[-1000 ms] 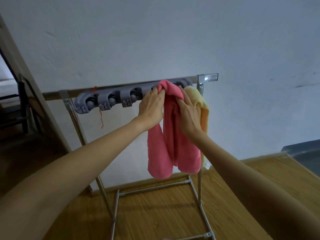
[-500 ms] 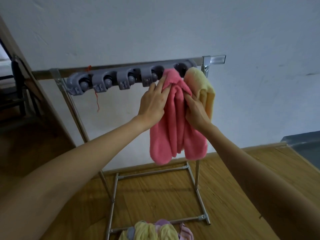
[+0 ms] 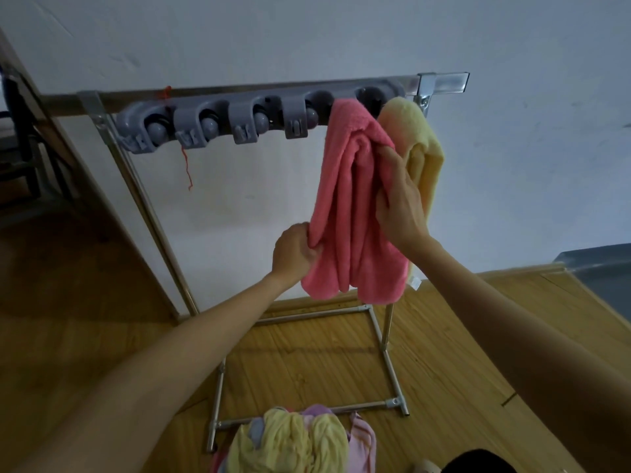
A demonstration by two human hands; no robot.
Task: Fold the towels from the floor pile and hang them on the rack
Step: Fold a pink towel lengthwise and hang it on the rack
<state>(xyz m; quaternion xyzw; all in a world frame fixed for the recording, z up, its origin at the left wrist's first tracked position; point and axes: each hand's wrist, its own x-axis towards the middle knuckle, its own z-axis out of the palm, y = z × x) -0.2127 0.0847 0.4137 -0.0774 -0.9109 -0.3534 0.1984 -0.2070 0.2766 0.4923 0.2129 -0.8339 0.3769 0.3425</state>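
A metal rack [image 3: 389,332] stands against the wall across the frame's middle, its grey clip bar [image 3: 218,122] partly covered at upper right by a pink towel [image 3: 348,213] and a yellow towel [image 3: 421,145] hanging side by side. The floor pile [image 3: 297,438] of pastel towels is cut off at the bottom edge. The left hand [image 3: 296,249] pinches the pink towel's left edge at centre; the right hand [image 3: 401,203] grasps its right folds, fingertips buried in cloth.

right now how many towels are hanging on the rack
2. The pink towel hangs near the right end of the rack, held by both hands. The yellow towel hangs just right of it, partly hidden. More towels lie piled on the floor.
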